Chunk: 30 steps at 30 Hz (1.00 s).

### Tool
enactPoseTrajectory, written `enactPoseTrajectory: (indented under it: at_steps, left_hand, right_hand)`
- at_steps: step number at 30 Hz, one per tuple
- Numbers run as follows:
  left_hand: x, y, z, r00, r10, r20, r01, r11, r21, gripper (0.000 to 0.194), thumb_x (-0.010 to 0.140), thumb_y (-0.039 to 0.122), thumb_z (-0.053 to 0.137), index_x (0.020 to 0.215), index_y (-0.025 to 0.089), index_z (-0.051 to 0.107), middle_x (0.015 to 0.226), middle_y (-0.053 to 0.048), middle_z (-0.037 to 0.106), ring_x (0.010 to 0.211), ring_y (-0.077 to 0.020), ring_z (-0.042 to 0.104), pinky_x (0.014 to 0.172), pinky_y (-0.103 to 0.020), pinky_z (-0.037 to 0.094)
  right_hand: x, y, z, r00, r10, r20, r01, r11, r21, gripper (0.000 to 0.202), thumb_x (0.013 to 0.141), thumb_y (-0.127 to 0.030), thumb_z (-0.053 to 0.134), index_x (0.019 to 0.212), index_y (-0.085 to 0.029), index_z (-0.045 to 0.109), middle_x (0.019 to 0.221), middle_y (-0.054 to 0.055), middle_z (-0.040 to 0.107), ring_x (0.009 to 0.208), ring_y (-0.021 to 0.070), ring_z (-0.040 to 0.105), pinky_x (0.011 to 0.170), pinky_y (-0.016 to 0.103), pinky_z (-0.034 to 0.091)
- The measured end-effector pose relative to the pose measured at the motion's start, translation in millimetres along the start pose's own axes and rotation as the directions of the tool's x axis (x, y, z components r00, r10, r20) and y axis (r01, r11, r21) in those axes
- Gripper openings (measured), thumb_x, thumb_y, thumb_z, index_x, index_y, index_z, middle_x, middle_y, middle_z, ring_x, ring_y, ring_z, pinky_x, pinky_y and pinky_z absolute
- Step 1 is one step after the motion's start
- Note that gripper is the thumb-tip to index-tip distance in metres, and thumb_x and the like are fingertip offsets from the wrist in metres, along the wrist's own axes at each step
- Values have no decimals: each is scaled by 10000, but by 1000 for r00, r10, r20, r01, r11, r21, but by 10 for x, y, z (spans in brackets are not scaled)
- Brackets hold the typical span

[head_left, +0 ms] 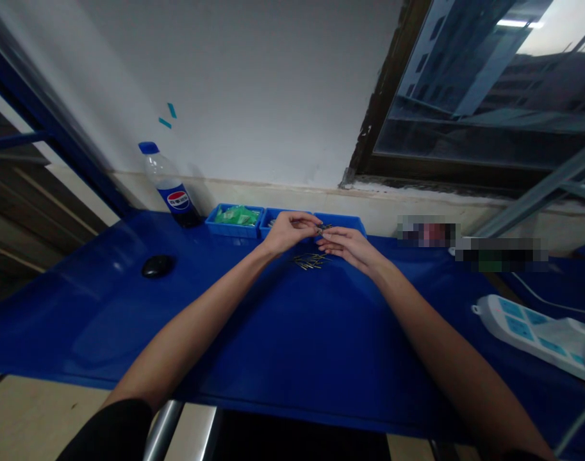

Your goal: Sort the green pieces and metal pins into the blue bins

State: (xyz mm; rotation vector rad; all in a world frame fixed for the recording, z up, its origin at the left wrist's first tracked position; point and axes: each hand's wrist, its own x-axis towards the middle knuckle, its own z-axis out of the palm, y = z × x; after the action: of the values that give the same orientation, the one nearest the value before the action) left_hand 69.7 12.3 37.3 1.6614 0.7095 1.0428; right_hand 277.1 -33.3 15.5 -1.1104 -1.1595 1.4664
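My L hand (292, 230) & R hand (350, 246) together, fingertips meeting above pins (310, 261), grip unclear, bins (234, 219) behind.

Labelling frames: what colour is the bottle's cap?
Blue; the head view shows the bottle and cap best.

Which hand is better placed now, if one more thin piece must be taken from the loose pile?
Right, probably: the right hand has its lower fingers close to the pile, while the left hand's fingertips are farther away.
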Motion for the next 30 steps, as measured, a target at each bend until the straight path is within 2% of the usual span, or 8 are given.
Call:
enactPoseTrajectory:
  at_steps: [5,8,11,13,16,19,23,30]
  left_hand:
    - [5,-21,6,1000,4,-13,-3,1000,11,220,749,230,781,945,131,776,882,-81,767,827,-170,720,863,-363,588]
    - [27,-66,5,999,38,-10,-37,998,59,205,770,236,767,940,123,767,859,-78,764,805,-164,716,839,-338,587]
    - [42,-138,6,996,80,-38,-72,980,184,213,798,225,738,979,115,747,792,-62,752,731,-156,705,785,-312,586]
    - [33,-187,13,993,113,-37,-95,941,324,207,826,225,710,1005,123,737,765,-50,749,702,-159,701,766,-306,585]
    - [-10,-250,36,986,114,126,-164,824,543,184,843,167,662,1006,143,746,822,-55,773,753,-176,721,796,-303,580]
    - [-63,-303,63,956,63,286,-248,692,678,261,830,102,639,1053,165,757,970,-76,791,890,-201,740,862,-303,568]
    - [-97,-349,73,931,3,364,-298,580,758,317,830,66,625,1075,205,768,1059,-81,783,1000,-226,732,914,-317,551]
    - [-108,-315,59,909,-24,416,-351,494,795,336,900,68,543,1145,185,740,1051,-118,748,966,-247,721,857,-336,551]
  right_hand:
    - [8,-21,-8,1000,24,-5,-23,992,124,268,693,-335,909,900,-215,788,909,66,809,822,168,741,797,282,577]
    - [16,-20,-4,999,-19,-41,24,990,138,306,628,-316,936,879,-219,791,887,54,808,809,167,732,798,283,576]
    - [43,-2,-20,981,-102,-163,116,990,84,324,594,-319,941,852,-206,782,829,51,795,780,171,727,797,298,572]
    - [66,11,-43,949,-170,-266,180,983,14,326,605,-328,926,862,-199,771,841,61,794,799,185,733,799,315,569]
    - [84,18,-71,898,-256,-358,244,967,-80,374,617,-316,901,942,-202,754,963,82,805,855,201,741,798,327,567]
    - [69,5,-63,886,-280,-369,255,960,-117,435,623,-308,886,1020,-215,736,1042,88,804,855,199,738,771,322,565]
    - [30,-27,-16,900,-247,-358,222,969,-108,419,641,-331,883,1015,-219,732,1009,81,806,790,183,724,714,301,550]
    - [22,-37,3,908,-226,-353,195,973,-123,414,644,-364,878,999,-205,736,912,64,795,737,163,699,671,279,521]
